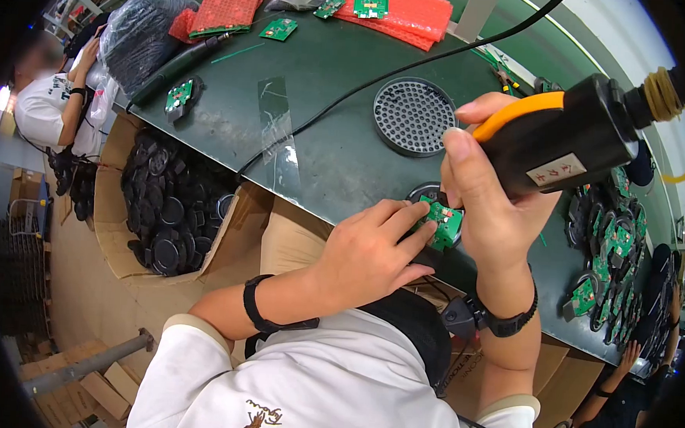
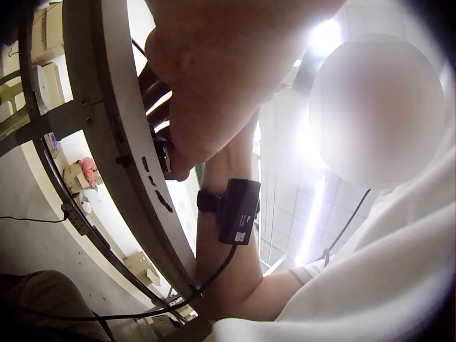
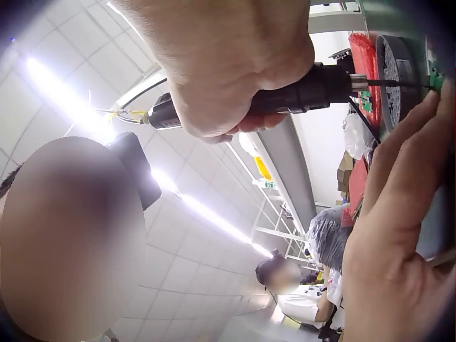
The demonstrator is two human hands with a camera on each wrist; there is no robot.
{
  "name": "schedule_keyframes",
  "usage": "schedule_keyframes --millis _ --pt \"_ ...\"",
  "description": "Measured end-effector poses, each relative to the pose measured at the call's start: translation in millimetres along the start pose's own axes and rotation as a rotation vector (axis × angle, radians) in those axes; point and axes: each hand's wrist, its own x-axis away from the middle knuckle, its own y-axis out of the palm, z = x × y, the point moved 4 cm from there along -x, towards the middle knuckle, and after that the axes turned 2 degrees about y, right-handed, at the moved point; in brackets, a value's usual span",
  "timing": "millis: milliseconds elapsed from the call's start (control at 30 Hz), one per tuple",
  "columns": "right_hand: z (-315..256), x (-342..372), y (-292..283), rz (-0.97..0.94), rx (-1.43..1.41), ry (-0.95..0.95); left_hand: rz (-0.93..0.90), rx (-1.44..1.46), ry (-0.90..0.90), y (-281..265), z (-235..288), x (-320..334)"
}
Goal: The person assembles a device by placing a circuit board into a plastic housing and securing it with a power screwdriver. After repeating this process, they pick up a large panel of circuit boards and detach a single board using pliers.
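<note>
My right hand [image 1: 494, 195] grips an electric screwdriver [image 1: 583, 134], black with an orange strip and a white label. Its bit points down at a green circuit board [image 1: 445, 219], and the right wrist view shows the thin shaft [image 3: 385, 83] reaching toward that board. With the fingers of my left hand [image 1: 368, 250] over its left side, the board is held on a dark round housing close to the table's near edge. Part of the housing is hidden beneath the board and hands. In the left wrist view the table edge covers most of the work.
A round black tray [image 1: 416, 101] with a holed pattern stands just beyond the hands. Boards in dark housings are piled [image 1: 607, 259] at the right. A cardboard box [image 1: 229, 243] of black parts sits left of the table [image 1: 337, 159]. A black cable [image 1: 400, 76] crosses the top.
</note>
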Motion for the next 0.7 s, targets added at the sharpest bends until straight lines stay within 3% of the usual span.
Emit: schedule_keyframes --millis 567,700 --pt "4.1 1.4 0.0 -0.034 -0.017 -0.039 -0.004 -0.003 -0.001 -1.4 -1.0 -0.5" --pt "6.2 2.2 -5.6 -0.008 0.008 0.061 -0.008 -0.006 -0.007 -0.5 -0.6 0.7"
